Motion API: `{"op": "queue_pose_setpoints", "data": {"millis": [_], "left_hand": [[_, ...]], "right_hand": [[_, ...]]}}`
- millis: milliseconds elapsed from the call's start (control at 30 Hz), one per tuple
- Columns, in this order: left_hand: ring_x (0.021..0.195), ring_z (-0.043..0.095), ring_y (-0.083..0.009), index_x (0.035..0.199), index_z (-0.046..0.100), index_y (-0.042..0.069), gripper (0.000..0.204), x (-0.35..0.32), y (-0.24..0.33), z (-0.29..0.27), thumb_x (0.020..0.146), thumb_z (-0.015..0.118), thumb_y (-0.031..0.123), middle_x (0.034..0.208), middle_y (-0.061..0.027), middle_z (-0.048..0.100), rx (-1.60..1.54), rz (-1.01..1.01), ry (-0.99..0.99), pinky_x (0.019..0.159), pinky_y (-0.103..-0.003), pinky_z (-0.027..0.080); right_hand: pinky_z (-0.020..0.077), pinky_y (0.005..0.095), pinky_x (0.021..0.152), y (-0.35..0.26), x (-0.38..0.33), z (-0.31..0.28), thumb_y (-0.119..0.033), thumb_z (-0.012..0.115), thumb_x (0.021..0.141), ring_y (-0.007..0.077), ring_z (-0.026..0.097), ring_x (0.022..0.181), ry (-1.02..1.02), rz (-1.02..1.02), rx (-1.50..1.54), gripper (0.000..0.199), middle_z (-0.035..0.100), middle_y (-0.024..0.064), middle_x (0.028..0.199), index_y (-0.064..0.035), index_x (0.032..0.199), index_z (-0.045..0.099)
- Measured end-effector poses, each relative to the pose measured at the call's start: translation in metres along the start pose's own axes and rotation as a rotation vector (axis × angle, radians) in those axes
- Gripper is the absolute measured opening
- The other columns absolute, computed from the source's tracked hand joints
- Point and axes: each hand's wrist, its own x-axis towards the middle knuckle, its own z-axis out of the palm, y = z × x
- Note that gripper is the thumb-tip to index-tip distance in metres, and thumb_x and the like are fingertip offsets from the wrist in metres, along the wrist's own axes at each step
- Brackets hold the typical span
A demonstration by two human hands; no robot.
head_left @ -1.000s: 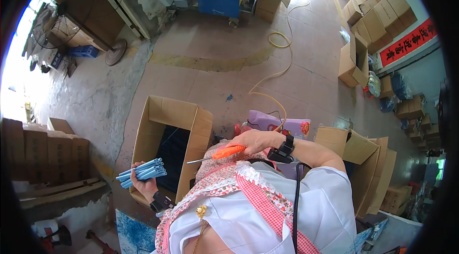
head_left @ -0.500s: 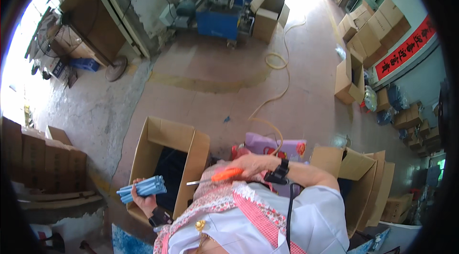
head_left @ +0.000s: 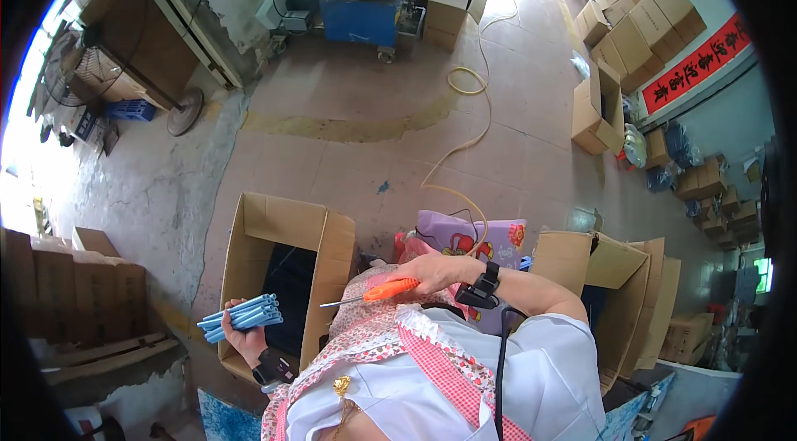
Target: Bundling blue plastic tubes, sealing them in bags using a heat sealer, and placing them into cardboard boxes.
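Note:
At the lower left, my left hand [head_left: 243, 344] is closed round a bundle of light blue rods [head_left: 247, 314], their ends pointing left and right. It is over the near left part of an open cardboard box [head_left: 286, 218], which has something dark inside. In front of my body, my right hand [head_left: 438, 272] grips an orange-handled tool [head_left: 390, 289] with a thin metal shaft that points left. The shaft's tip is apart from the rods. Below the tool is my floral apron [head_left: 357, 329]; each wrist bears a black band.
Another open carton [head_left: 564, 258] stands to my right. Between the cartons lies a purple printed cushion or bag [head_left: 498, 233]. A beige hose [head_left: 488, 109] snakes across the floor. Farther off are a blue machine [head_left: 357, 19], a standing fan [head_left: 184, 112] and stacked cartons [head_left: 652, 34].
The surroundings have shifted slightly up and left in view. The orange-handled tool is tilted a little differently. Both hands keep their holds.

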Motion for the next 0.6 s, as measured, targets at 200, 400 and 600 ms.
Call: {"op": "queue_pose_setpoints", "data": {"millis": [200, 400, 600], "left_hand": [[0.097, 0.058, -0.0232, 0.1, 0.058, 0.005, 0.026, 0.002, 0.0, -0.002, 0.076, 0.066, 0.008, 0.099, -0.0089, 0.062, 0.0, -0.007, 0.004, 0.099, -0.04, 0.039], [0.097, 0.058, -0.0238, 0.101, 0.058, 0.006, 0.026, 0.007, 0.002, -0.005, 0.076, 0.066, 0.009, 0.098, -0.0092, 0.062, -0.024, -0.026, 0.018, 0.099, -0.041, 0.039], [0.097, 0.058, -0.0241, 0.101, 0.059, 0.006, 0.027, 0.008, 0.003, -0.007, 0.076, 0.065, 0.009, 0.098, -0.0092, 0.062, -0.001, -0.005, 0.027, 0.099, -0.041, 0.039]], "right_hand": [[0.0327, 0.0331, 0.102, -0.002, 0.002, 0.007, -0.011, 0.061, 0.08, 0.0228, 0.047, 0.12, 0.014, 0.007, -0.038, 0.054, 0.052, 0.0082, 0.129, -0.0153, 0.132, 0.047], [0.0359, 0.0339, 0.097, 0.007, 0.007, 0.007, -0.014, 0.062, 0.08, 0.0242, 0.05, 0.115, 0.032, -0.023, -0.05, 0.052, 0.054, 0.009, 0.126, -0.0155, 0.13, 0.048], [0.0319, 0.0332, 0.102, 0.003, 0.009, 0.004, -0.008, 0.061, 0.08, 0.0232, 0.046, 0.121, -0.006, 0.015, -0.02, 0.056, 0.05, 0.0092, 0.132, -0.0135, 0.133, 0.046]]}}
